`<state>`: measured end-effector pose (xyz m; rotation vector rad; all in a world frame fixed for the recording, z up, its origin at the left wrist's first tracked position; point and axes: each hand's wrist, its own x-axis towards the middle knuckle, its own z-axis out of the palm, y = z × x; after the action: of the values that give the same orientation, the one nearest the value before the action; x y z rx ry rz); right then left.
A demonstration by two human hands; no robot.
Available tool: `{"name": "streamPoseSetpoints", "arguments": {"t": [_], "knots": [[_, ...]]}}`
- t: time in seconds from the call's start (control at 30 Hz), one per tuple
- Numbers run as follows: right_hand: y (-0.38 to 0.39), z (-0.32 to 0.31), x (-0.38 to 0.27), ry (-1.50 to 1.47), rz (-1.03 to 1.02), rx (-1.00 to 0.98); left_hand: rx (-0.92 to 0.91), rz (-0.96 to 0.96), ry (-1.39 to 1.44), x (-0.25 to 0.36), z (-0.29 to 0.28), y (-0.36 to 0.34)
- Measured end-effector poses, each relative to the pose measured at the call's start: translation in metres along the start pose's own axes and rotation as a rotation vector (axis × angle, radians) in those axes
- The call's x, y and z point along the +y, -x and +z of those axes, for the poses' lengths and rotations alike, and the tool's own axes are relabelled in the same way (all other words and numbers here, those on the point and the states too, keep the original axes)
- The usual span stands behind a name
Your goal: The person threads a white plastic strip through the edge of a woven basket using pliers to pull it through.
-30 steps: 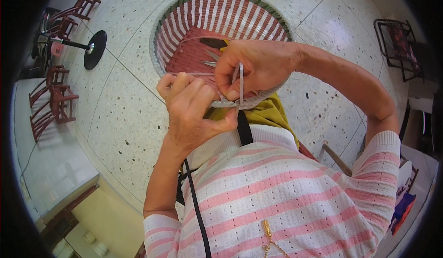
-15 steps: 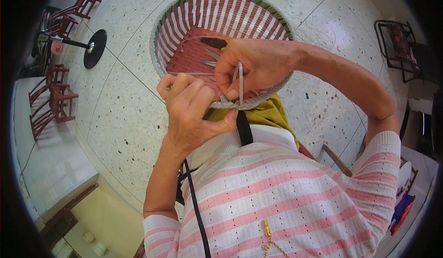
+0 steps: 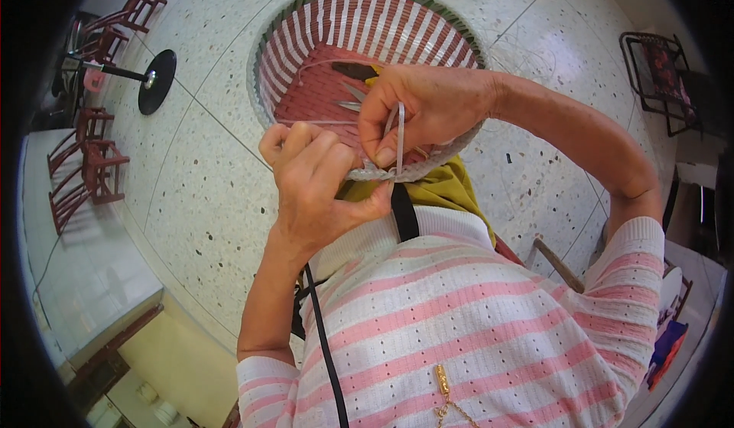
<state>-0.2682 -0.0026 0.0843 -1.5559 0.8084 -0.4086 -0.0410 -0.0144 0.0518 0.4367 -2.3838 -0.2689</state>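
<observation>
A round woven basket (image 3: pixel 306 76) in red and white strips, with a green band under its pale braided rim, sits against my lap. My left hand (image 3: pixel 310 175) grips the near rim, its thumb outside and its fingers over the inside. Just right of it, my right hand (image 3: pixel 417 114) is inside the basket and pinches a pale plastic strip (image 3: pixel 401 137), which loops up from the rim by my fingers. Scissors (image 3: pixel 349 105) with open blades and dark-jawed pliers (image 3: pixel 353 70) with yellow handles lie in the basket, partly behind my right hand.
Loose clear strands (image 3: pixel 527 57) lie on the speckled tile floor right of the basket. A round black stand base (image 3: pixel 157 82) and several reddish wooden chairs (image 3: pixel 103 169) are at the left. A dark folding chair (image 3: pixel 659 76) stands at the far right.
The looped strip and my right hand have shifted very slightly to the right. My left hand keeps its hold on the rim.
</observation>
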Motion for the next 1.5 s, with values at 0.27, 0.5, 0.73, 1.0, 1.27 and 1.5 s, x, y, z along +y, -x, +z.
{"name": "streamPoseSetpoints", "arguments": {"t": [0.27, 0.5, 0.73, 1.0, 1.27, 1.5], "knots": [[-0.009, -0.002, -0.006, 0.119, -0.031, -0.058, -0.01, 0.012, 0.009, 0.001, -0.002, 0.001], [-0.013, -0.001, -0.003, 0.095, 0.025, -0.106, 0.009, 0.02, 0.025, 0.0, -0.002, 0.002], [-0.007, 0.005, -0.007, -0.045, 0.062, -0.04, -0.007, 0.028, 0.018, -0.003, -0.004, 0.006], [-0.009, 0.002, -0.017, 0.238, 0.025, -0.036, -0.004, 0.023, 0.027, -0.001, -0.004, 0.004], [-0.008, 0.004, -0.017, 0.199, 0.08, -0.032, -0.007, 0.023, 0.037, -0.001, -0.003, 0.004], [-0.008, 0.003, -0.016, 0.157, 0.15, -0.049, 0.001, 0.02, 0.019, -0.003, -0.001, 0.006]]}}
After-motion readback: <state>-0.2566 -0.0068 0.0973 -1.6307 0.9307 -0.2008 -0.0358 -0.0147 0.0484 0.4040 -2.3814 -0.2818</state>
